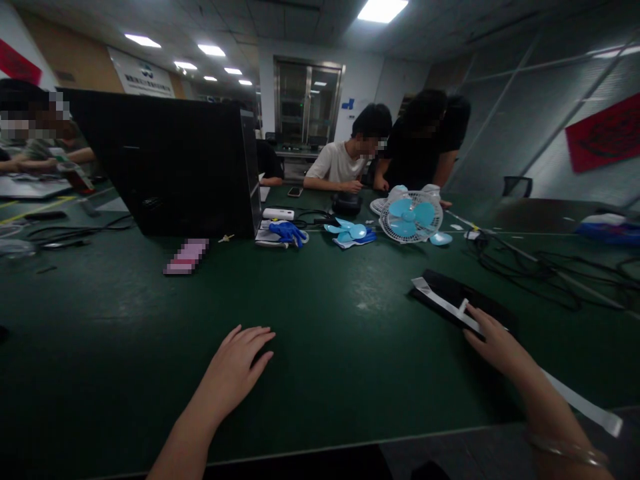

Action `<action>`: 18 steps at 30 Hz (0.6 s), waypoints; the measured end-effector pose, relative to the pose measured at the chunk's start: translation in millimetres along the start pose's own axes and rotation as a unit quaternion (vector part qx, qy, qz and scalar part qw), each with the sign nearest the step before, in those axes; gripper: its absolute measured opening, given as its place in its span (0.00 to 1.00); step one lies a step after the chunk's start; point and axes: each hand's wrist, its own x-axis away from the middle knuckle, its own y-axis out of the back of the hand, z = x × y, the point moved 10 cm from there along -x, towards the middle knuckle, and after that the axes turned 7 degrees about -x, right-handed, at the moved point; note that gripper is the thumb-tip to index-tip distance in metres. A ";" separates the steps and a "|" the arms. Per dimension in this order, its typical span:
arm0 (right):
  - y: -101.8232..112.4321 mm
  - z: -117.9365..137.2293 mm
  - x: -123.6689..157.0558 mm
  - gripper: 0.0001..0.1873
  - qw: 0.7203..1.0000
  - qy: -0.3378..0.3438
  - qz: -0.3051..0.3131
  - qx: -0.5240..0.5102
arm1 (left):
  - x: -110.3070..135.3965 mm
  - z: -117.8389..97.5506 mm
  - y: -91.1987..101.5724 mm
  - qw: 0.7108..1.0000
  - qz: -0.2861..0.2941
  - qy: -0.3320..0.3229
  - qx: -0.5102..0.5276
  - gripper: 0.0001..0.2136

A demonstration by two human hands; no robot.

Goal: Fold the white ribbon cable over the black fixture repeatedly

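Note:
My left hand (237, 363) lies flat on the green table (320, 347) near the front edge, fingers stretched out and holding nothing. My right hand (493, 343) reaches to a flat black object (450, 290) with a white strip (445, 303) across it. Its fingers rest on the white strip at the object's near end. The strip runs on under my forearm toward the front right edge.
A tall black case (170, 167) stands at the back left. Beyond the middle lie blue gloves (287, 232), loose blue fan blades (350, 232) and a small white fan (411, 217). Cables (550, 267) trail on the right. Other people sit and stand across the table.

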 end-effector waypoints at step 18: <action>74.9 40.2 48.7 0.29 0.987 -0.004 -0.160 -0.020 | -0.7 -0.3 1.4 1.000 -0.012 0.003 0.004 0.23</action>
